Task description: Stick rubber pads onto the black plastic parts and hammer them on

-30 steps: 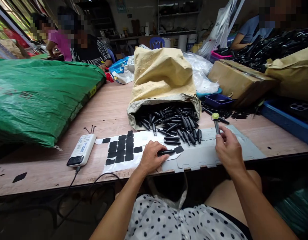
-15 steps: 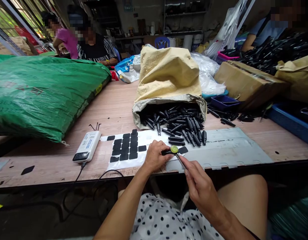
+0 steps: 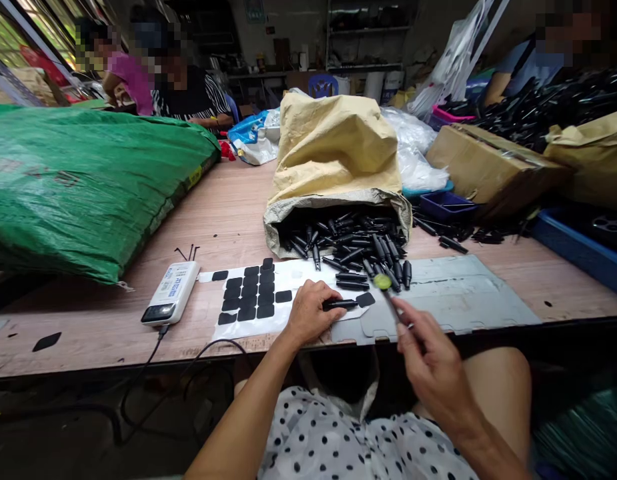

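My left hand (image 3: 312, 312) rests at the table's front edge, its fingers closed on the rear of a black pen-shaped tube (image 3: 344, 304) that lies level, tip to the right. A black rounded square piece (image 3: 365, 299) sits at that tip. My right hand (image 3: 432, 350) grips the metal handle of a small mallet (image 3: 382, 282) with a round yellow-green head. The mallet head is up and to the right of the held tube, apart from it and slightly blurred. Just behind lies a pile of similar black tubes (image 3: 352, 252), spilling from a paper sack (image 3: 338, 147).
Black rounded squares (image 3: 249, 291) lie in rows on a white sheet (image 3: 281, 320). A white power bank (image 3: 172, 293) with a cable stands left of them. A green sack (image 3: 88, 193) fills the far left. Right are a grey board (image 3: 453, 293), a cardboard box (image 3: 493, 163) and a blue tray (image 3: 578, 250).
My right hand has swung the mallet up and right, away from the tube. My left hand keeps the tube in nearly the same place. The whole view has shifted slightly.
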`<state>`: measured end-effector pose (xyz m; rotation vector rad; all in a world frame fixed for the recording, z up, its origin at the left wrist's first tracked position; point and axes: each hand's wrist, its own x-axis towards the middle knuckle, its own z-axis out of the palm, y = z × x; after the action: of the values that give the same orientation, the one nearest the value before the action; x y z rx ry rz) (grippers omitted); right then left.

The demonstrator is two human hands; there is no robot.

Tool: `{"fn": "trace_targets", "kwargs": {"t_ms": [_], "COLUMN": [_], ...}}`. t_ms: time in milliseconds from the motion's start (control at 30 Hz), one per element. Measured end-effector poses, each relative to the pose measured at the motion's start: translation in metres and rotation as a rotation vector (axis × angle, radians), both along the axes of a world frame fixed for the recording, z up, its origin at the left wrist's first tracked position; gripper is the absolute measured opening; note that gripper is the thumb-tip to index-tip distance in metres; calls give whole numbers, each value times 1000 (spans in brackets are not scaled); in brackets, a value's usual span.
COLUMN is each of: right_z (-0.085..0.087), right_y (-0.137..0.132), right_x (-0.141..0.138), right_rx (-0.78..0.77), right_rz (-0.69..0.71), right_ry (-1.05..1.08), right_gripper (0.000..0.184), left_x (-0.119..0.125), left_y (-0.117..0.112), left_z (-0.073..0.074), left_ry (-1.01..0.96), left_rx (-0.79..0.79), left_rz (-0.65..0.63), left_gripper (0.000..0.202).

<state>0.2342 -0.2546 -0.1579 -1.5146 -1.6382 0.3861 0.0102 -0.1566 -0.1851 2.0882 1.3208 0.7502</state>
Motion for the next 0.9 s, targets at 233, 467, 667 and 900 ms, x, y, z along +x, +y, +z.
{"fn": "trace_targets", "kwargs": {"t_ms": [233,467,667,900], "right_z": [-8,-36,-46,-49], "right_y": [72,105,105,105], "right_x": [97,105,101,103], "right_rx": [-251,-211,-63,-22], "right_rz": [-473,-581,-617,-624], "right_ry": [-500,-746,-845,-862], "right_gripper": [46,43,40,38], "left_x": [-5,-6,-2,10], "left_y": [0,4,-25,-112], "left_z": [7,3,26,-9], "left_ry": [-40,-14,-52,3], "left_rx": [-33,-19,45,-313], "left_rz": [-71,-55,-116,-353], "left_gripper": [20,41,27,20]}}
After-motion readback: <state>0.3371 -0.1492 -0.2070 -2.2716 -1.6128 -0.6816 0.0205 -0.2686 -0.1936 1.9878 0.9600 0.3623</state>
